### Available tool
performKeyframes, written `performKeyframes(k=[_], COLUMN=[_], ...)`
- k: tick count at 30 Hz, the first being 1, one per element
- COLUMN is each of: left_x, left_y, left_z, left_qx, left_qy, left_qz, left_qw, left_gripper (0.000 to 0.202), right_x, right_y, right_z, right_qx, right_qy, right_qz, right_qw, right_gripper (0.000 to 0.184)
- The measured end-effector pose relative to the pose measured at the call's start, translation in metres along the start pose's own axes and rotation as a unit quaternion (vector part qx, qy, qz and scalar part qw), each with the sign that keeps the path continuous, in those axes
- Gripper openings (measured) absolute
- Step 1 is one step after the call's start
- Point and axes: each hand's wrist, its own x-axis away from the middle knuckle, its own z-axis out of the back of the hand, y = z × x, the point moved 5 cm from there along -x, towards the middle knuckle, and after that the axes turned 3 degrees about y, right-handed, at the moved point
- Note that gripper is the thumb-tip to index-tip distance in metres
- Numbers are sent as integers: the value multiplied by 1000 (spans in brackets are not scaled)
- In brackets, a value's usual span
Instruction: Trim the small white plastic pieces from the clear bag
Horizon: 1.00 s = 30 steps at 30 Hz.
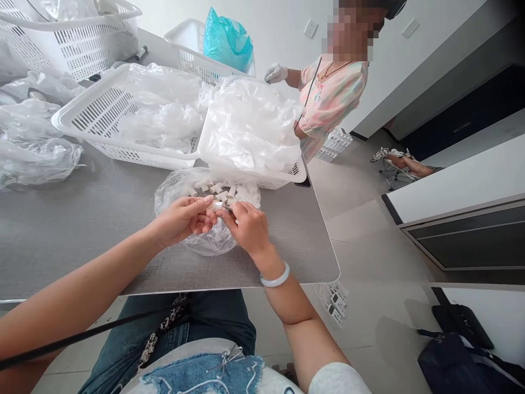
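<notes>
My left hand (pixel 182 221) and my right hand (pixel 246 227) meet above a clear plastic bag (pixel 174 191). Between their fingertips is a small white piece (pixel 217 205), and both hands grip it. Something thin and dark may show by my right fingers, too small to tell. The bag lies open on the grey table (pixel 82 230) and holds a heap of similar white pieces (pixel 223 191). A pale bangle (pixel 274 279) circles my right wrist.
White slotted baskets (pixel 123 117) full of clear plastic stand beyond my hands, with loose plastic bags (pixel 33 153) at the left. A co-worker (pixel 332 93) with a white-gloved hand (pixel 275 73) stands past the table corner. Packaged cards (pixel 337 303) lie on the floor.
</notes>
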Motion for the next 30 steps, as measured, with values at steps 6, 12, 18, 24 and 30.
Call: performKeyframes(k=[6, 12, 18, 24, 30], left_x=[-3, -1, 4, 6, 7], left_y=[-6, -2, 5, 10, 15], left_z=[5, 4, 3, 2, 1], left_qx=[-37, -12, -45, -100, -79], left_qy=[-6, 9, 6, 11, 17], left_qz=[10, 3, -43, -102, -149], left_qw=[999, 1000, 998, 990, 986], left_gripper=[54, 38, 52, 52, 41], right_x=[-1, 0, 0, -1, -1], right_y=[-2, 0, 9, 2, 1], right_z=[-3, -1, 1, -1, 0], right_qx=[-4, -35, -67, -41, -26], right_qy=[-41, -25, -24, -69, -50], right_qz=[9, -5, -58, -28, -16], right_qw=[999, 999, 996, 996, 998], right_gripper=[51, 58, 64, 60, 57])
